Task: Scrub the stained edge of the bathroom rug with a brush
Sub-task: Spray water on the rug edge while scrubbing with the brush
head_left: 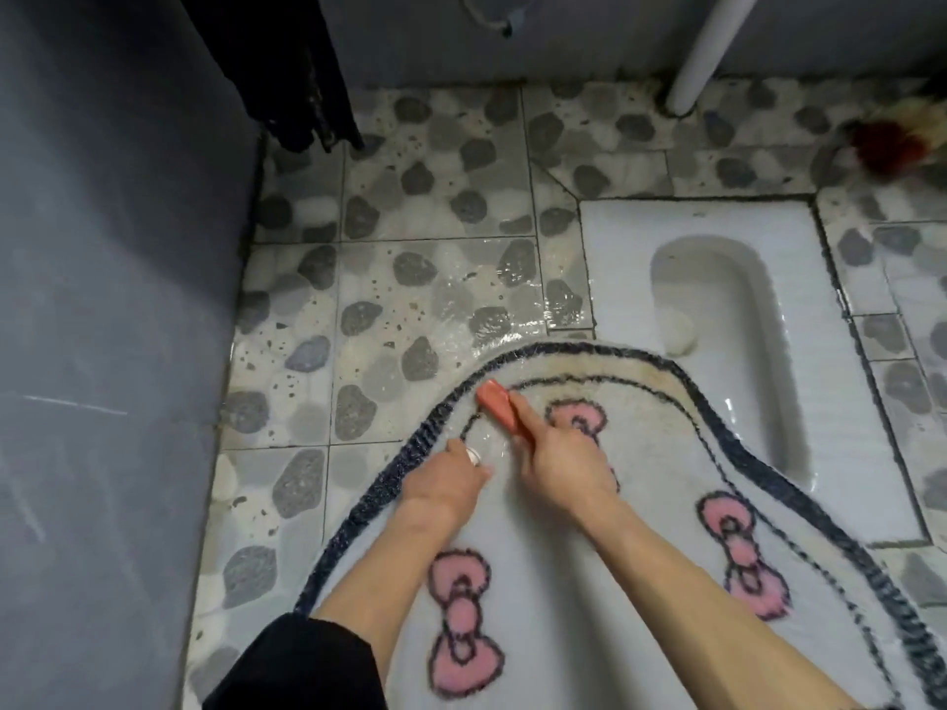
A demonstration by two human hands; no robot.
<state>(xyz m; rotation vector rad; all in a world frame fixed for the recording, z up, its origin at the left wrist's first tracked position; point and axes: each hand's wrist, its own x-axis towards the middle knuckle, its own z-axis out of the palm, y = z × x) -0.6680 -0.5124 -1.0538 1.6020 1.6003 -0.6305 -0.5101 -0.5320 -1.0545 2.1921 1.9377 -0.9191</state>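
I judge the scrubbing about half done: my right hand (pixel 558 466) grips the orange brush (pixel 494 406) on the wet rug (pixel 563 638) near its dark border (pixel 371 507), my left hand (pixel 448 481) rests curled beside it, whether it pinches something I cannot tell, and the far edge (pixel 640 370) looks yellowish.

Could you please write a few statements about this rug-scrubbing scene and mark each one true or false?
1. The right hand grips an orange brush that sits on the rug. True.
2. The rug is decorated with blue stars. False: it carries pink bows.
3. The rug's far edge overlaps part of the white squat toilet. True.
4. The left hand is lifted well clear of the rug. False: it rests on the rug beside the dark border.
5. The floor tiles are plain white and dry. False: they have a grey pebble pattern and a wet sheen.
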